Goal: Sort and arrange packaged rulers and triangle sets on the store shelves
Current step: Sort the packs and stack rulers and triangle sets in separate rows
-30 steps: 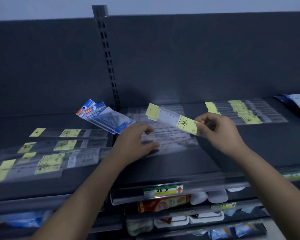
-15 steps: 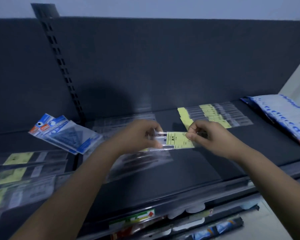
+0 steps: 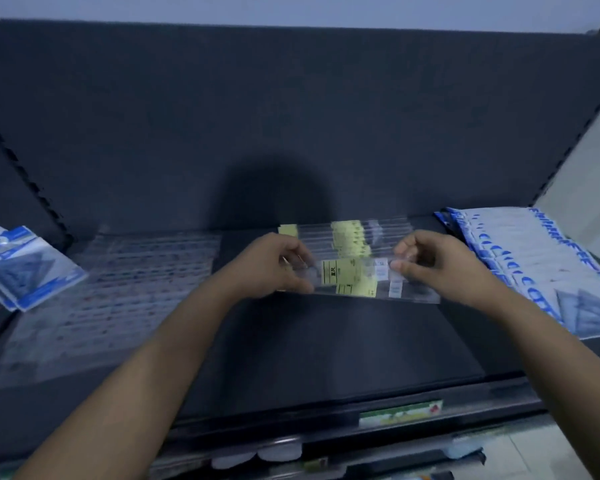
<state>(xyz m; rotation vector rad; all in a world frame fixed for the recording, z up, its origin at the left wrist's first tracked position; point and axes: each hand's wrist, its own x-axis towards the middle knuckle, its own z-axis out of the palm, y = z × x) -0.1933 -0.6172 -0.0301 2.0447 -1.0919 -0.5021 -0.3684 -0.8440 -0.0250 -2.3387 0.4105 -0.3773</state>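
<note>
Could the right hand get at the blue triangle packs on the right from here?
Probably yes: the triangle packs lie just beside the right hand with nothing between, though it pinches a ruler pack.

Dim, bluish light comes from behind the camera: a broad soft shadow (image 3: 274, 192) lies low on the middle of the back panel (image 3: 430, 109). Clear packets (image 3: 118, 278) below the panel's left part look blurred. The panel's side edges bend inward.

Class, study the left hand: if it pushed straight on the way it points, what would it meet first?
Probably the row of yellow-labelled rulers lying just beyond the left hand, which grips a packaged ruler, before the shelf's back panel; depth is unclear.
</note>
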